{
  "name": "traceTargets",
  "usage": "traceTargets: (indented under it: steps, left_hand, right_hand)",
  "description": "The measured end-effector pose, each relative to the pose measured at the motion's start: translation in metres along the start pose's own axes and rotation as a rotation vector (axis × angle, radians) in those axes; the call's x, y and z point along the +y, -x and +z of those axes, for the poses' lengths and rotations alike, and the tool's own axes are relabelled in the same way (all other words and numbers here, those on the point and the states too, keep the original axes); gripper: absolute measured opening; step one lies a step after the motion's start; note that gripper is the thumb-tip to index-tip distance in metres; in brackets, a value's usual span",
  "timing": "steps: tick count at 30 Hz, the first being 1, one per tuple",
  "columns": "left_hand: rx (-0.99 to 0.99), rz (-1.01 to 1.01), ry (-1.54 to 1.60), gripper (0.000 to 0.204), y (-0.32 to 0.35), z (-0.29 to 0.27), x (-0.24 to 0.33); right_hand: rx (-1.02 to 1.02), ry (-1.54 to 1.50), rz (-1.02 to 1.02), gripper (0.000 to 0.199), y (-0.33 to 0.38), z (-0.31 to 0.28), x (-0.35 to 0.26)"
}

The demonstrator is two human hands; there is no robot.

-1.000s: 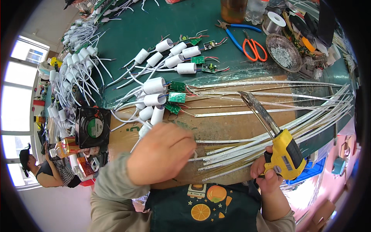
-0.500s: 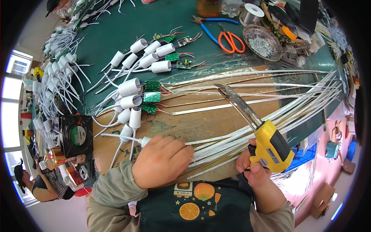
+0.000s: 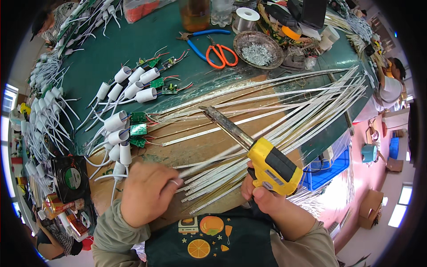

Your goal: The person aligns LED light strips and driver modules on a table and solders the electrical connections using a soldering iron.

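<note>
My right hand (image 3: 263, 192) grips a yellow-and-black soldering gun (image 3: 275, 168), its long darkened tip pointing up and left over the work board. My left hand (image 3: 149, 191), slightly blurred, is closed with thumb and fingers together at the near end of a white LED strip (image 3: 213, 161). That strip runs away to the right above a bundle of similar strips (image 3: 209, 189). Left of my hand are white cylindrical housings (image 3: 116, 121) with white cables. Green circuit boards (image 3: 138, 129) stick out of some, with thin wires leading to strips. One cable disappears behind my left hand.
Beyond lie orange-handled scissors (image 3: 221, 55), blue-handled pliers (image 3: 195, 42), a metal dish of small bits (image 3: 258, 50) and a solder spool (image 3: 246, 20). A black fan (image 3: 70, 178) stands left, near heaped housings (image 3: 46, 107). A blue crate (image 3: 327, 171) sits right, below the table. Other people are around.
The view has shifted, so the table's contents sit further left. A strip at my left hand now stands out, raised and blurred. The soldering gun stays in my right hand.
</note>
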State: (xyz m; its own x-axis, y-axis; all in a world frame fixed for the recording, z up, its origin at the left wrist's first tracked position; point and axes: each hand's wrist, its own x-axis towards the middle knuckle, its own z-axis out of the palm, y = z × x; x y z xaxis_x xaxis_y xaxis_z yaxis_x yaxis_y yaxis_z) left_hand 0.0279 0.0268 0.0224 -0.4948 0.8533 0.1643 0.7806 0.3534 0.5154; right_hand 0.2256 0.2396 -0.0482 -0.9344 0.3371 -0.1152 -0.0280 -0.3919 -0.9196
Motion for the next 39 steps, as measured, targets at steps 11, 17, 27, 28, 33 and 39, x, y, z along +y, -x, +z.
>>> traceTargets:
  steps: [11,17,27,28,33,39]
  left_hand:
    - [0.046,-0.041,-0.127,0.017,-0.007,0.016,-0.024]
    - [0.042,-0.049,-0.100,0.017,0.000,0.015,-0.024]
    - [0.074,0.013,-0.063,0.022,0.010,0.012,-0.017]
    - [0.045,0.019,-0.038,0.023,0.011,0.011,-0.016]
    - [0.000,0.065,-0.014,0.023,0.009,0.011,-0.013]
    - [-0.063,0.154,0.029,0.018,0.007,0.011,-0.010]
  right_hand:
    - [0.099,-0.161,-0.077,0.070,-0.004,0.007,-0.001]
    - [0.054,-0.136,-0.081,0.070,-0.007,0.009,-0.003]
    - [0.081,-0.106,-0.049,0.070,-0.005,0.013,-0.007]
    - [0.090,-0.098,-0.052,0.070,-0.005,0.014,-0.007]
    - [0.109,-0.080,-0.029,0.072,-0.004,0.014,-0.009]
    - [0.017,-0.003,0.008,0.070,-0.002,0.009,-0.006]
